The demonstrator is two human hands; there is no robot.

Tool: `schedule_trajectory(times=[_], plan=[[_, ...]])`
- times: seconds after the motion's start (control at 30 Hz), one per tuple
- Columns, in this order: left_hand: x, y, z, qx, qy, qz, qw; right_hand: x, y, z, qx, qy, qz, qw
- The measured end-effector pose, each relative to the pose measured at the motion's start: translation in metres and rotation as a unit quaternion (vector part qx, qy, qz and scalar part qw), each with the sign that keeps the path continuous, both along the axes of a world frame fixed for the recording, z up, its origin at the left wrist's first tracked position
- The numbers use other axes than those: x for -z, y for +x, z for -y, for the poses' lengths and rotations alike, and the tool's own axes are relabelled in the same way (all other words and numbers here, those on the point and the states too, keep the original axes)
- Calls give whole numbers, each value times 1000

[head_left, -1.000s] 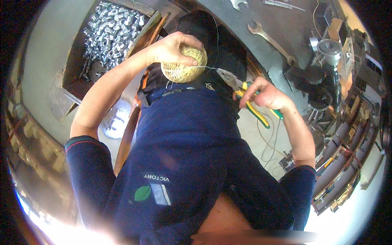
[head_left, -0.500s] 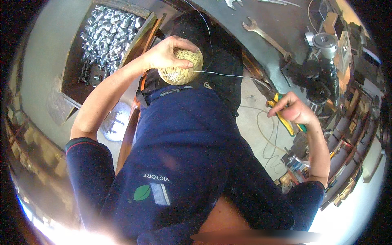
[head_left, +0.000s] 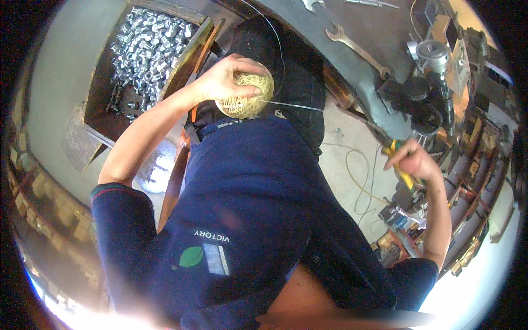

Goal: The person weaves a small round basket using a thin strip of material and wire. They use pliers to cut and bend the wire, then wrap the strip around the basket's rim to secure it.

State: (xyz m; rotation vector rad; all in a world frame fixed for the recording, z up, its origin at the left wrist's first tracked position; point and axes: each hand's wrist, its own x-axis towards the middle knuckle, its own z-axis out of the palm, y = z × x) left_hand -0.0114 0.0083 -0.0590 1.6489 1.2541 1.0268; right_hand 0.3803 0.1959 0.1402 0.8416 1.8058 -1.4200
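Two hands work apart: left hand (head_left: 223,82) fingers clasp the twine ball (head_left: 246,94) at chest height, right hand (head_left: 413,162) grips yellow-handled pliers (head_left: 400,165); keeping the strand (head_left: 291,105) taut looks wise.

A round pale twine ball (head_left: 246,94) trails a taut strand toward yellow-handled pliers (head_left: 400,168)

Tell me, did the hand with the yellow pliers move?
Yes. The right hand with the pliers swung out rightward, away from the twine ball, toward the cluttered bench.
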Motion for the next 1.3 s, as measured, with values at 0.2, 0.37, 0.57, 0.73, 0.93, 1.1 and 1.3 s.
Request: schedule_trajectory(times=[0.2, 0.37, 0.57, 0.73, 0.93, 1.1, 1.3], plan=[[5, -11, -5, 35, -60, 52, 996, -13, -23, 25, -40, 59, 31, 997], [15, -9, -8, 17, -75, 14, 997, -24, -32, 25, -52, 97, 57, 992], [-2, 1, -3, -35, -30, -129, 991, -31, -33, 26, -70, 169, -11, 983], [-2, 9, 13, -61, -23, -116, 991, -30, -23, 23, -57, 209, -22, 976], [-6, 3, 16, -37, -65, -38, 997, -11, -18, 25, -40, 189, -20, 981], [-1, -7, 17, -58, -157, 94, 981, -19, -30, 20, -72, 183, -33, 980], [-17, -3, 7, -27, -116, 58, 991, -30, -68, 17, -169, 441, -214, 855]])
